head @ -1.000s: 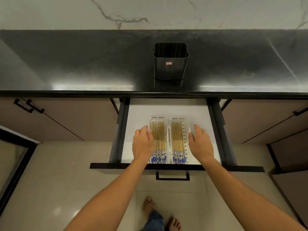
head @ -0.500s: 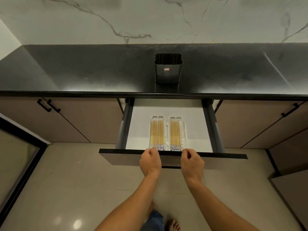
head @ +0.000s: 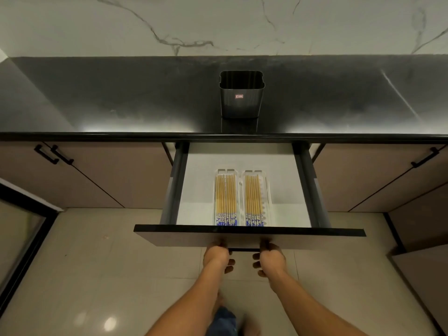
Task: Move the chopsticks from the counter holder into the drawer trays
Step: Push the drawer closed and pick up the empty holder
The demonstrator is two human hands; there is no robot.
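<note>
Both bare forearms reached forward and up from the lower edge of the view, converging toward the middle. The left hand [head: 216, 257] was curled, knuckles toward the camera, its fingers hooked round the thin black bar handle [head: 243, 250] under the front panel, with fingertips showing below the palm. The right hand [head: 271, 259] mirrored it just beside, also curled round the same handle, thumb raised against the panel's lower edge. The two hands sat near each other without touching. Wrists were straight, in line with the forearms. Below, a bare foot and a denim trouser leg showed between the arms.
</note>
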